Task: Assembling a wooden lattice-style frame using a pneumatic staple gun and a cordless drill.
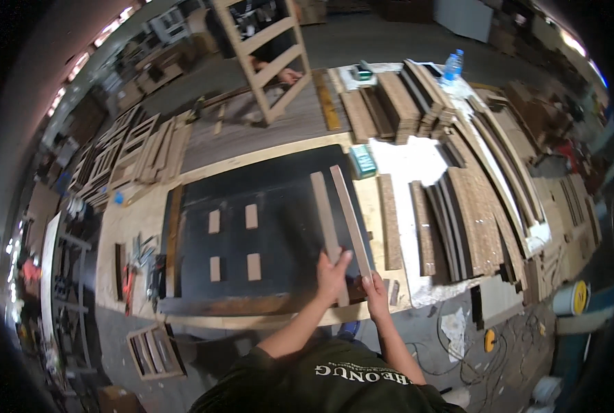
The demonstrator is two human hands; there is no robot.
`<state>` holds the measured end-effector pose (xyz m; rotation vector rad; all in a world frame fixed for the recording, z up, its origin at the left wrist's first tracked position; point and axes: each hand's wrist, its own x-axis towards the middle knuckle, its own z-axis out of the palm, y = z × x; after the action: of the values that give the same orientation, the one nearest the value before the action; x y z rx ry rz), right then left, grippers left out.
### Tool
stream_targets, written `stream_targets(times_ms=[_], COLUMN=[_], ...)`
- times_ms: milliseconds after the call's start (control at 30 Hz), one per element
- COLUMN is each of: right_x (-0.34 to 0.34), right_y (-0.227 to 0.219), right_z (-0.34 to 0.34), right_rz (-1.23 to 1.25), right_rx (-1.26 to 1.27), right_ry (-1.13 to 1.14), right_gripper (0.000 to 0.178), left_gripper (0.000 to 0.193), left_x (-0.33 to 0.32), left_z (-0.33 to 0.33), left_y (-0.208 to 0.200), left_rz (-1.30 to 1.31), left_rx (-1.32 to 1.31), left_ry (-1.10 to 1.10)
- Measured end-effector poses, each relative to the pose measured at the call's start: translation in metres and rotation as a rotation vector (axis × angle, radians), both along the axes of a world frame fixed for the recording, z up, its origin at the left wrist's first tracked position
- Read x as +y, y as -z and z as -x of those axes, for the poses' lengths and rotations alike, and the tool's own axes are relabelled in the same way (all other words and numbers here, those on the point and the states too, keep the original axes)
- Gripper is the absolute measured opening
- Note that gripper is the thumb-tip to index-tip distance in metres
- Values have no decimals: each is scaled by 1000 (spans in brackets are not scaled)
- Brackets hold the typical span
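My left hand (331, 279) is closed around the lower part of a long, narrow wooden strip (325, 210). A second wooden strip (349, 213) stands out from my right hand (375, 296), whose fingers grip its near end. Both strips slant away from me side by side, slightly apart, over the right part of a black board (279, 193). Several short wooden blocks (252, 216) lie on that board, left of my hands, in two rows.
Stacked wooden boards (396, 103) and panels (475, 220) fill the right side. A green box (363, 160) sits by the black board's far corner. Red-handled pliers (128, 282) and a power tool (157, 275) lie left. Across the table, a person's hand (289, 76) holds a ladder-like wooden frame (271, 67).
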<state>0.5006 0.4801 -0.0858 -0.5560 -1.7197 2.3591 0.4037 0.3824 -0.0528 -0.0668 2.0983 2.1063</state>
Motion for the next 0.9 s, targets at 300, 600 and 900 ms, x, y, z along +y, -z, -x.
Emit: stream_targets(times_ms=[300, 600, 900], right_x=[-61, -214, -337], right_y=[6, 7, 22], right_z=[69, 108, 143], right_rz=[-180, -673, -1062], right_rx=[-37, 116, -42], right_ry=[-55, -55, -45], right_gripper=[31, 45, 61], left_gripper=[86, 45, 29], left_x=[-143, -258, -628], left_z=[82, 65, 57], left_y=[27, 24, 18], left_rz=[1172, 581, 297], left_rx=[174, 426, 228], left_ry=[3, -168, -704])
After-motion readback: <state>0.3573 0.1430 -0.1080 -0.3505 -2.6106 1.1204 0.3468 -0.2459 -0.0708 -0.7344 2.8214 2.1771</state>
